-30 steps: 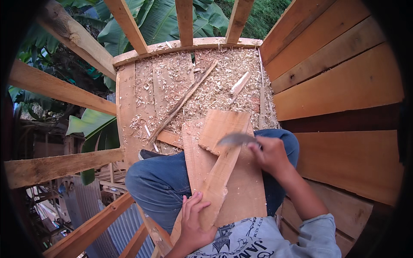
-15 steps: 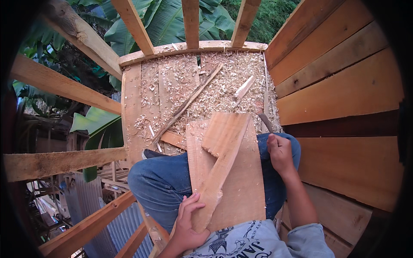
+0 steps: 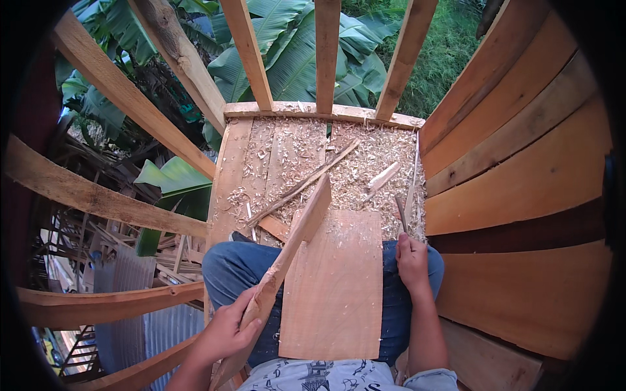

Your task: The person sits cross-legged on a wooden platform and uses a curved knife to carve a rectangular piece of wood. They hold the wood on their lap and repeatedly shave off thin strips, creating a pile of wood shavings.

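Notched plank (image 3: 297, 238), left of the lap board (image 3: 332, 293) and partly above its left edge; can't tell if they touch. Left hand (image 3: 228, 328) clamped round the narrow near end, thumb on the side facing the lap board. Plank tipped up on edge, long axis slanting from near-left to far-right, broad end pointing away from the person, past the lap board's far-left corner.

Progress, my judgement from where I stand: step between broad and narrow parts looks cut already; ragged patch on the narrow part's edge suggests trimming left. No cutting contact now, blade well apart from plank.

Beyond the lap board's far edge: dark wood strip (image 3: 306, 186), then shavings (image 3: 355, 171), then pale offcut (image 3: 383, 177). Plenty of shavings, so much carving seems done here.

Right of the lap board's far-right corner: curved knife (image 3: 401, 212), blade pointing away. Right hand (image 3: 412, 262) closed round its handle, just beside the board.
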{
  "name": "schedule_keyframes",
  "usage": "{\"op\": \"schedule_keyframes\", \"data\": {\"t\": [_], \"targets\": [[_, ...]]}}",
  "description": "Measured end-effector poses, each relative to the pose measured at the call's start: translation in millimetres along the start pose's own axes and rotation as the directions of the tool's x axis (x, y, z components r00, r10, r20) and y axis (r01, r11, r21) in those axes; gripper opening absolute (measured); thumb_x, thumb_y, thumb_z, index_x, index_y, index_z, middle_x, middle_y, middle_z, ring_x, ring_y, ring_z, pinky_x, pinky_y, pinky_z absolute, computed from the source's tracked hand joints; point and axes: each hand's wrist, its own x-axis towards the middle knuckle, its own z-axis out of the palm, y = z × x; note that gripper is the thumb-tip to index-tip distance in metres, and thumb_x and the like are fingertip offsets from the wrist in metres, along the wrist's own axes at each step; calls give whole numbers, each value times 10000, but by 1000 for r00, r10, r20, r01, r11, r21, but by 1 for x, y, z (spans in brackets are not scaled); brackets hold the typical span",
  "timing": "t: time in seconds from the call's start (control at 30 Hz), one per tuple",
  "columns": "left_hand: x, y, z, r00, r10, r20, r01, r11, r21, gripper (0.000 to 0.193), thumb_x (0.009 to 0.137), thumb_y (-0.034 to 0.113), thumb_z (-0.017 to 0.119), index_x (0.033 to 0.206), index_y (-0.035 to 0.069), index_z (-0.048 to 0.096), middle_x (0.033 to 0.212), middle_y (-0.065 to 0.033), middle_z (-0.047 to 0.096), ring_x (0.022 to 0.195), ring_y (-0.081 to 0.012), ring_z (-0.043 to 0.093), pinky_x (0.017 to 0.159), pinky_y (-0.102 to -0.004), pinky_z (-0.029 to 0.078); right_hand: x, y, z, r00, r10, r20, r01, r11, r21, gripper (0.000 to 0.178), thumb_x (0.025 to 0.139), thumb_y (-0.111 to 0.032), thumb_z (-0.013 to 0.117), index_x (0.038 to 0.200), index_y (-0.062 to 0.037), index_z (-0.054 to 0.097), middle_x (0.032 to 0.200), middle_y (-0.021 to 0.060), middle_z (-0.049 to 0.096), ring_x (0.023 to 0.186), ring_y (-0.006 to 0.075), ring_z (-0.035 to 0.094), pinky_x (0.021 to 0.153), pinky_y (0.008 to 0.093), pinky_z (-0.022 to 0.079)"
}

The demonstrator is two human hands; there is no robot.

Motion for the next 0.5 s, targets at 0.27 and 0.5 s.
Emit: {"op": "schedule_keyframes", "data": {"t": [0.27,0.5], "targets": [[-13,43,21,990,-134,-41,139,974,176,556,846,56,553,1377,11,394,793,-251,652,738,-350,692,680,-360,512,-5,-1,-4,995,-96,-10,96,995,-41,558,974,-422,529,669,46,522,506,53,425,511,101,400,477,326,344],[-17,62,37,988,-120,101,86,952,293,614,863,65,535,1415,-56,296,603,-230,594,567,-400,628,583,-468,513,-52,-33,3,980,-144,139,166,973,-160,469,930,-415,593,763,20,642,547,168,526,505,253,565,504,361,422]]}}
